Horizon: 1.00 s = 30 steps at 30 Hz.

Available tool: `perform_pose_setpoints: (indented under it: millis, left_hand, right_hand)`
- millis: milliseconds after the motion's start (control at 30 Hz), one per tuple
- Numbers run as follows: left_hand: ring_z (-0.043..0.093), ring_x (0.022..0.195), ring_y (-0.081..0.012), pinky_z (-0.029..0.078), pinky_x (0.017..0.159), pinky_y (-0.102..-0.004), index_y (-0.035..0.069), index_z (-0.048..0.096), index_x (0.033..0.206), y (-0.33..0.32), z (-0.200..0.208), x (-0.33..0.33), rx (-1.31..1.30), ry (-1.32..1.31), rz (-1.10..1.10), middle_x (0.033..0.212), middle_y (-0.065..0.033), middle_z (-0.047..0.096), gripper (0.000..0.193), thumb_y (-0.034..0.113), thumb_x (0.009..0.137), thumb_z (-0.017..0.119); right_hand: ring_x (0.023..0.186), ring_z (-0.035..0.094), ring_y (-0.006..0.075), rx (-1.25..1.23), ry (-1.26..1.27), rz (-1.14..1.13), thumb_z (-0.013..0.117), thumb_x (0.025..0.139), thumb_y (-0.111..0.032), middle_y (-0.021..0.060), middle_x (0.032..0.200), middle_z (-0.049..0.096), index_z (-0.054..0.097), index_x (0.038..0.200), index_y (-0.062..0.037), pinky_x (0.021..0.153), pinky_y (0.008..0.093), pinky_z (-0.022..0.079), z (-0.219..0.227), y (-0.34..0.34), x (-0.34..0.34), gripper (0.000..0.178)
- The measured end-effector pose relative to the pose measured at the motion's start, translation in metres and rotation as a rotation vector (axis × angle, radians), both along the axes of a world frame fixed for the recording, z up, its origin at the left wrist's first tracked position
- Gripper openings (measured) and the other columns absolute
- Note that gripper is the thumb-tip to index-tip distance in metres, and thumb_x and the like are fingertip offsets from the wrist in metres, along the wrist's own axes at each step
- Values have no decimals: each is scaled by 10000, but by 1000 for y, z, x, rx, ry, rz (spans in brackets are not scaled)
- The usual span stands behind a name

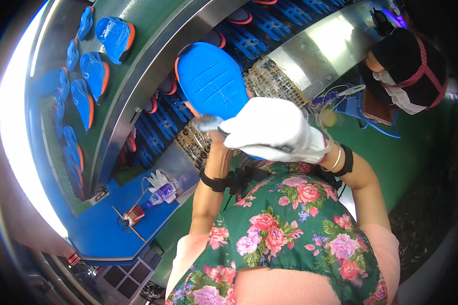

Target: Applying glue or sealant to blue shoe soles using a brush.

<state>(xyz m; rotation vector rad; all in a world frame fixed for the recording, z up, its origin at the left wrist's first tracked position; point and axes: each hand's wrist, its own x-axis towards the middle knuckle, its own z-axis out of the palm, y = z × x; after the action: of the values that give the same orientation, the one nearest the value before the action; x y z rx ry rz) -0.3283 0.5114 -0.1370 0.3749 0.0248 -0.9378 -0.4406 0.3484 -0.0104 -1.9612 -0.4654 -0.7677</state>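
Note:
A blue shoe sole (pixel 211 76) with an orange edge is raised in front of me, its grooved face toward me. My left hand (pixel 215 136) grips it from the left and below; a finger shows at its left edge, while the rest is partly hidden. My right hand (pixel 272 127), in a white glove, is closed in front of the sole's lower end, covering it. A blurred grey piece (pixel 206 123) shows between the hands; I cannot tell what it is. What the gloved fingers hold is hidden.
Several blue soles with orange edges (pixel 94 73) lie on a green conveyor (pixel 152 18) at left. Racks with blue slats (pixel 147 134) stand behind the hands. A blue side table (pixel 102 229) holds a bottle (pixel 160 194), white glove (pixel 159 179) and red cup (pixel 133 215). Another person (pixel 409 66) sits at right.

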Motion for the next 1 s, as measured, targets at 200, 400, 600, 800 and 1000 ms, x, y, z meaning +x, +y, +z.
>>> perform_pose_setpoints:
  millis: [200, 400, 600, 800, 1000]
  left_hand:
    - [609, 1117, -325, 498, 1010, -482, 58, 376, 1468, -14, 30, -9, 292, -172, 178, 1326, -184, 564, 1066, 913, 834, 316]
    - [670, 814, -282, 585, 688, -396, -17, 516, 1235, -17, 36, -3, 23, -199, -65, 1003, -189, 638, 1206, 1030, 689, 265]
    - [636, 831, -281, 580, 725, -448, -29, 528, 1166, -18, 35, 7, -80, -175, -146, 985, -182, 645, 1129, 990, 691, 431]
    - [585, 769, -303, 524, 675, -468, -39, 558, 1142, -13, 23, 18, -127, -34, -96, 940, -148, 619, 1185, 1022, 641, 393]
    - [600, 780, -294, 505, 711, -448, 2, 510, 1239, -16, 9, 27, -87, -23, 23, 996, -142, 609, 1136, 986, 675, 436]
  right_hand:
    - [926, 712, 287, -12, -14, -108, 768, 776, -33, 118, 1083, 752, 770, 1050, -86, 790, 382, 568, -8, -9, -1, 279]
    - [865, 720, 242, 284, 157, 101, 795, 778, -61, 93, 996, 770, 793, 944, -82, 761, 350, 571, -13, -8, -7, 167]
    - [857, 709, 255, -86, 19, -81, 780, 774, -79, 101, 1085, 751, 772, 1041, -125, 758, 367, 570, -25, -5, -13, 271]
    - [824, 697, 236, 234, 189, 37, 801, 787, -137, 52, 978, 759, 770, 954, -120, 722, 348, 561, -29, -2, -17, 171]
    - [872, 700, 257, -53, 71, -42, 791, 787, -87, 72, 1065, 748, 758, 1097, -128, 755, 375, 578, -45, 14, -26, 314]
